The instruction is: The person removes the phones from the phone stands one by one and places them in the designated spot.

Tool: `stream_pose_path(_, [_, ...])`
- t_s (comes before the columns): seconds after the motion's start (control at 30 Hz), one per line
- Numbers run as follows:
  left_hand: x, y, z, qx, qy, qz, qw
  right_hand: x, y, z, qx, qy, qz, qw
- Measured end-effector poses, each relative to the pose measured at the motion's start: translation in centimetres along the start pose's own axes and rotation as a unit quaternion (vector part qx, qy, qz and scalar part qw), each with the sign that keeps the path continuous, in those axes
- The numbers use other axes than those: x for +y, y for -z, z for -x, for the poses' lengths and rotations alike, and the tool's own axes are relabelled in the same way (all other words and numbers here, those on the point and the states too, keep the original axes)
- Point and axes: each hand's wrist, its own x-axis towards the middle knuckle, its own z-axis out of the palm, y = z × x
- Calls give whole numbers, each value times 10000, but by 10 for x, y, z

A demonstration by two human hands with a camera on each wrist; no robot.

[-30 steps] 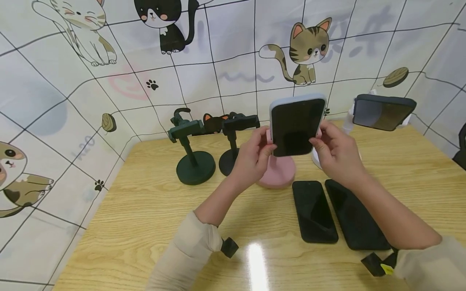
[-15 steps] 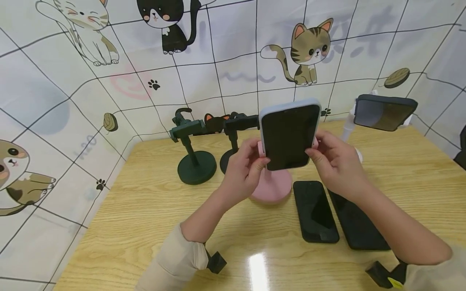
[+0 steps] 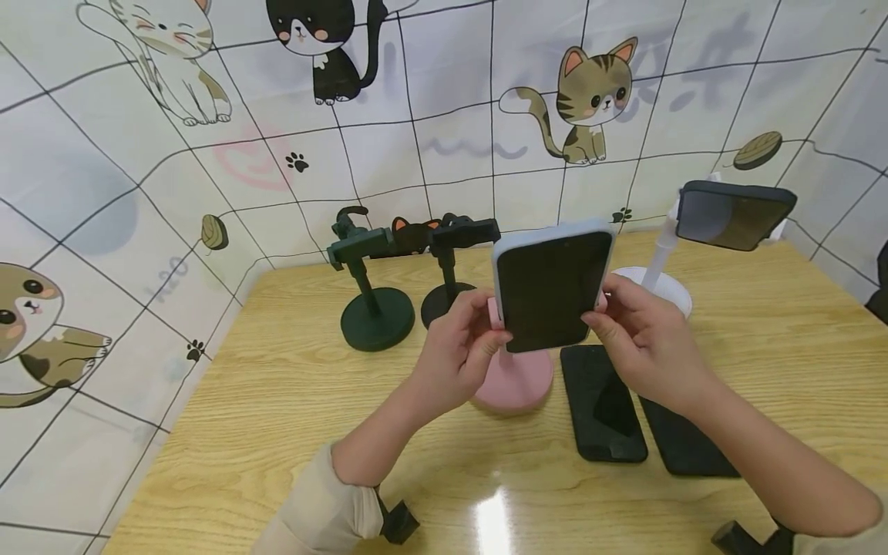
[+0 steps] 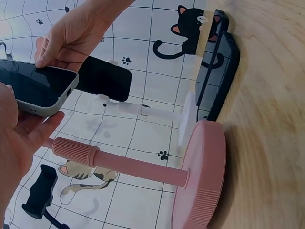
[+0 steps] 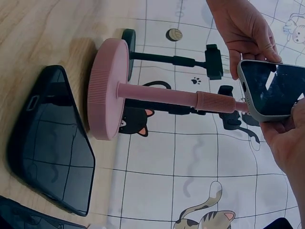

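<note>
A phone [image 3: 551,293] in a light blue case sits upright in the clamp of a pink phone stand [image 3: 516,381]. My left hand [image 3: 461,347] holds the phone's lower left edge at the pink clamp end, thumb in front. My right hand [image 3: 641,331] grips the opposite edge in the same way. Both wrist views show fingers behind the phone and thumbs at its screen side. In the left wrist view, the stand's pink post [image 4: 138,169] rises from a thick round base [image 4: 209,167] at the tabletop. The back of the clamp is hidden.
Dark green [image 3: 378,320] and black [image 3: 451,297] phone stands are at the back left. A white stand [image 3: 659,281] at the back right bears a dark phone [image 3: 735,216]. Two black phones lie on the wooden table, one nearer [image 3: 603,405], one partly under my right arm [image 3: 687,443].
Both hands have drawn the pink stand and its phone toward me and slightly left. The white stand's base now shows more. The other stands and the lying phones stay put.
</note>
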Motion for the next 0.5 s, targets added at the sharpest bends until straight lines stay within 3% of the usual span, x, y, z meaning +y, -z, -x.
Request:
stream_pose_path(0.17, [1, -1, 6, -90, 70, -20, 9999, 1, -1, 6, -80, -102, -106, 9999])
stream_pose_path(0.5, [-1, -2, 13, -43, -151, 54, 9999, 6, -3, 6, -200, 63, -883, 9959])
